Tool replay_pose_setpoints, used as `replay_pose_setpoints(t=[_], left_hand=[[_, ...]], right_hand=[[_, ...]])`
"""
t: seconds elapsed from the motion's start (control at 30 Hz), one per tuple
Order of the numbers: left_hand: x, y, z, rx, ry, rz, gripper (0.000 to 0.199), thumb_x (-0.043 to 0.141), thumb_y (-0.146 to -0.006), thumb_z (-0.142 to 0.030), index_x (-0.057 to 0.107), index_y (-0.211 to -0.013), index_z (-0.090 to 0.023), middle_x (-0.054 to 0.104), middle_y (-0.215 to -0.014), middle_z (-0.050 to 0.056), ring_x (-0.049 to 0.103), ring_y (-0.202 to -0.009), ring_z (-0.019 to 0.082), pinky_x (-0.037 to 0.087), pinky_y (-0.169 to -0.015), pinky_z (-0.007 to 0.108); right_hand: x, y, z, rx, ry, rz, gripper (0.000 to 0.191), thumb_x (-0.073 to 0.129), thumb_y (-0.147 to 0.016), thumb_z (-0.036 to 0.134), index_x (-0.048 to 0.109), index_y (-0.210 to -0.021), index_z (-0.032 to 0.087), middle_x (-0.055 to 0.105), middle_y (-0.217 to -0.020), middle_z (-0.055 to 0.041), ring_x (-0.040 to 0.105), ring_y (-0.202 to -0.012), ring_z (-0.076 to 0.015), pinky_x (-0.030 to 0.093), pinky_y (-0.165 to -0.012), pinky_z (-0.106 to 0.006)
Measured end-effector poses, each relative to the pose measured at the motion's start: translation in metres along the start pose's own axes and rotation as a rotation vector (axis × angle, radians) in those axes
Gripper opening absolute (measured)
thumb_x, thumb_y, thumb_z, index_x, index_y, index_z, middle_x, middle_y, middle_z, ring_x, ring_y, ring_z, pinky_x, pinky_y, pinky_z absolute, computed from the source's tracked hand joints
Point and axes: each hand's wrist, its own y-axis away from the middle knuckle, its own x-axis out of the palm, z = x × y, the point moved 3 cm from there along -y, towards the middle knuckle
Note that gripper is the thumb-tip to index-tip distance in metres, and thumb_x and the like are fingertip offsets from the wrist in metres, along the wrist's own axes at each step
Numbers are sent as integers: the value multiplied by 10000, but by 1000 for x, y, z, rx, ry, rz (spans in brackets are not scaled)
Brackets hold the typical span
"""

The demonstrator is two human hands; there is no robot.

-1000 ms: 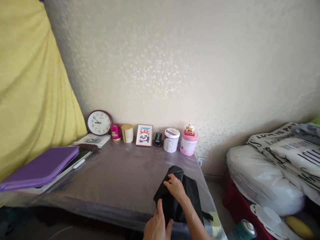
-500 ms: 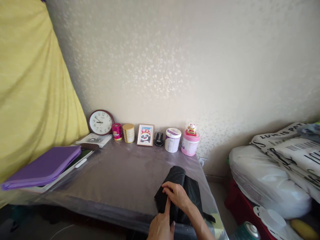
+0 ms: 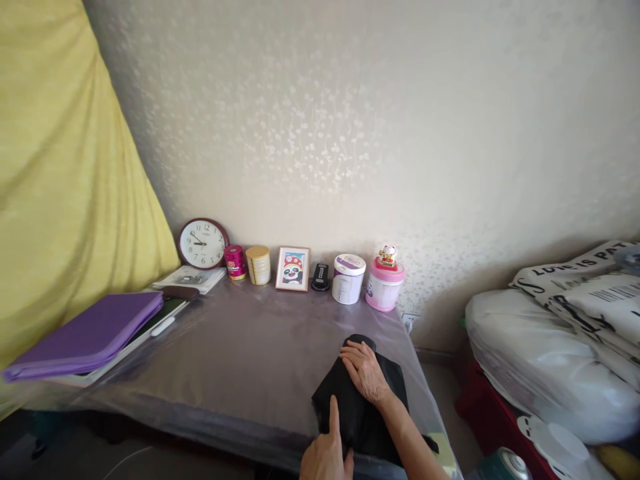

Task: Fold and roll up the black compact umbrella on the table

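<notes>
A black folded cloth-like item (image 3: 356, 417) lies at the table's front right, its folds partly hidden by my hands and forearm. On its lower left part rests my left hand (image 3: 327, 447), index finger stretched forward and thumb apart. My right hand (image 3: 364, 372) lies flat over its upper part, fingers spread a little and pointing up and left. A dark strap end (image 3: 431, 444) sticks out to the right of my right forearm.
Along the wall stand a clock (image 3: 203, 244), several canisters, a panda picture (image 3: 293, 269) and a pink-lidded tub (image 3: 384, 288). A purple folder (image 3: 93, 333) lies at left. Beyond the table's right edge are a white bag (image 3: 540, 360) and a spray can (image 3: 505, 465).
My right hand has moved up and away from my left fingertip and flattened on the black item. The item's upper part now looks lower and flatter. The view has shifted slightly.
</notes>
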Motion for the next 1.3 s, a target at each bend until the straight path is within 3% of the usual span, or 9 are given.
replay_pose_setpoints(t=[0.13,0.27,0.4,0.5,0.67,0.77,0.87,1.13,1.3], left_hand=[[-2,2,0,-13,38,5,746,417,-796,-233,-43,-1369,-104,624,-998,135,582,-929,248,419,-799,349],[-2,3,-2,-17,47,18,727,398,-802,-234,-32,-1369,-81,614,-1014,148,575,-942,264,415,-805,371],[2,1,-1,-4,43,-6,716,393,-805,-242,-13,-1372,-80,615,-1010,150,576,-934,267,415,-795,370],[6,-1,3,9,38,-48,700,388,-814,-263,11,-1375,-83,616,-1003,146,577,-928,257,415,-789,356],[7,0,7,43,50,-96,673,379,-827,-303,57,-1377,-89,614,-995,132,577,-923,227,408,-784,311],[7,0,9,49,82,-96,675,382,-824,-330,74,-1377,-94,612,-1002,127,577,-925,218,407,-781,291],[7,-1,11,63,107,-91,684,381,-821,-339,71,-1375,-84,612,-1004,131,584,-911,215,415,-754,282],[6,-2,12,78,145,-93,671,366,-830,-346,61,-1376,-103,608,-1016,134,598,-876,200,413,-719,266],[7,-2,12,84,144,-97,685,376,-822,-340,59,-1375,-89,608,-1009,136,585,-901,209,412,-741,276]], right_hand=[[4,-15,-25,78,30,-18,313,344,-872,260,651,-932,240,643,-1043,-25,455,-1130,-183,216,-1015,-416],[9,-28,-45,166,39,-38,326,331,-867,276,643,-947,229,625,-1078,-34,513,-1059,-180,325,-949,-344],[2,-27,-61,340,74,-137,333,330,-853,283,610,-1008,193,624,-1072,-73,550,-1013,-194,345,-936,-339],[-14,-2,-77,522,69,-241,363,327,-832,295,590,-1033,145,617,-1068,-117,546,-1023,-220,379,-898,-345],[-41,69,-98,832,-81,-330,338,368,-780,360,630,-916,195,664,-921,-83,610,-872,-203,452,-722,-276],[-44,99,-96,914,-255,-287,299,412,-741,375,641,-842,211,673,-856,-69,627,-786,-190,461,-616,-250],[-42,110,-86,964,-399,-241,339,390,-742,423,633,-827,203,673,-793,-58,631,-706,-173,457,-534,-233],[-48,108,-52,899,-453,-297,459,445,-694,535,642,-858,154,658,-720,-52,612,-695,-200,453,-555,-254],[-47,98,-38,865,-505,-266,477,486,-668,532,608,-903,136,633,-656,-32,599,-637,-191,442,-544,-260]])
